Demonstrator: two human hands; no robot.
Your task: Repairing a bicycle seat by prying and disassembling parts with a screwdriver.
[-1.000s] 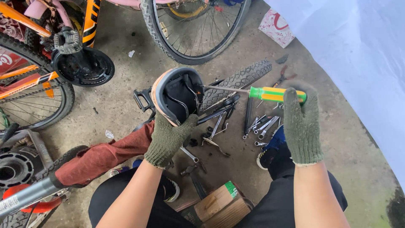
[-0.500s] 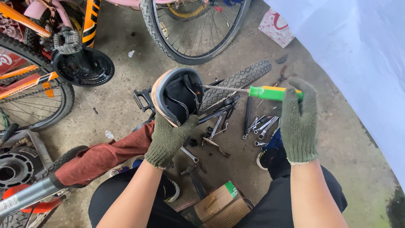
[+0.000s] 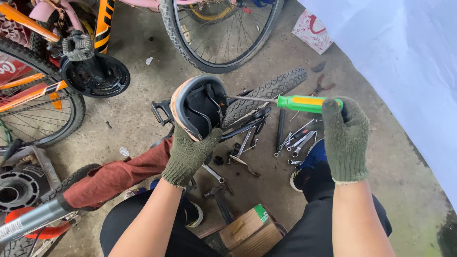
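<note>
Head view: the left hand (image 3: pixel 188 154), in a green knit glove, grips the lower edge of an upturned bicycle saddle (image 3: pixel 197 107), fingers curled around its rim, holding it up near the frame's centre. The right hand (image 3: pixel 345 138), gloved alike, is wrapped around the end of a green and yellow screwdriver (image 3: pixel 304 103), whose shaft reaches toward 9 o'clock into the saddle's underside. On the concrete floor (image 3: pixel 143 95) below, wrenches (image 3: pixel 295 140) lie at 3 o'clock of the saddle. A bicycle wheel (image 3: pixel 219 33) stands at 12 o'clock, a cardboard box (image 3: pixel 247 233) at 6 o'clock.
</note>
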